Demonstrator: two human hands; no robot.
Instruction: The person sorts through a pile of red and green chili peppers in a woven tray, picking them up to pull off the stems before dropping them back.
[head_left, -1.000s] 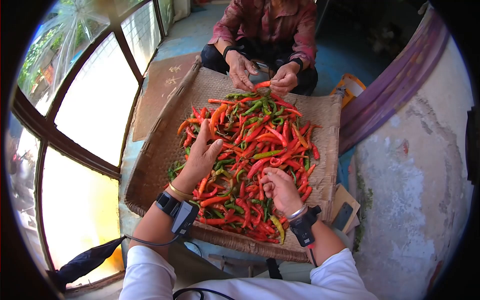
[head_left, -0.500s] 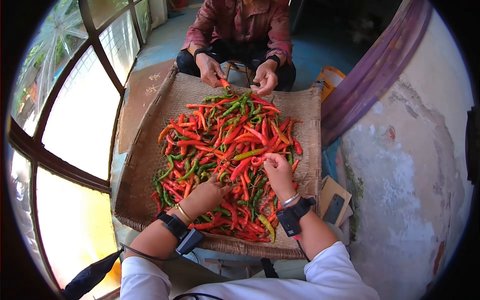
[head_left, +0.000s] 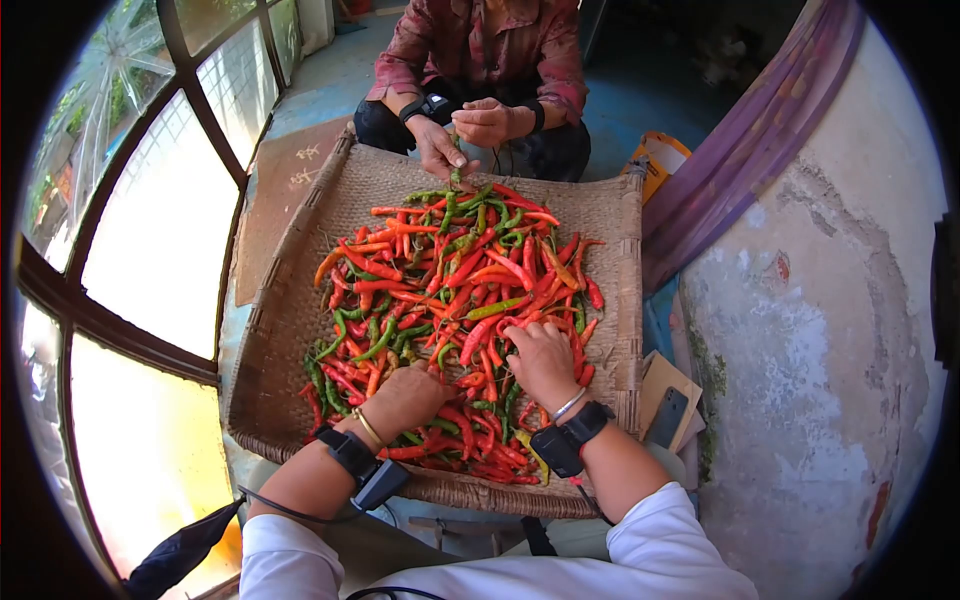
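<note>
A heap of red, orange and green chili peppers point(head_left: 465, 270) lies in a wide woven basket point(head_left: 610, 220). My left hand point(head_left: 408, 398) rests low on the left part of the heap, its fingers bent down among the peppers and their tips hidden. To its right, my right hand point(head_left: 543, 358) reaches onto the heap with curled fingers touching red peppers; whether it holds one cannot be made out. A yellow-green pepper point(head_left: 498, 309) lies just above my right hand.
Across the basket sits another person in a red patterned shirt point(head_left: 480, 55), hands over the far edge with a green pepper. Windows point(head_left: 150, 230) stand at left. At right are a purple curtain point(head_left: 750, 130), a wall and a phone point(head_left: 668, 417) on cardboard.
My right hand has moved down and slightly left over the peppers. My left hand has shifted slightly. The other person's hands have changed position, and the orange pepper there has left them.
</note>
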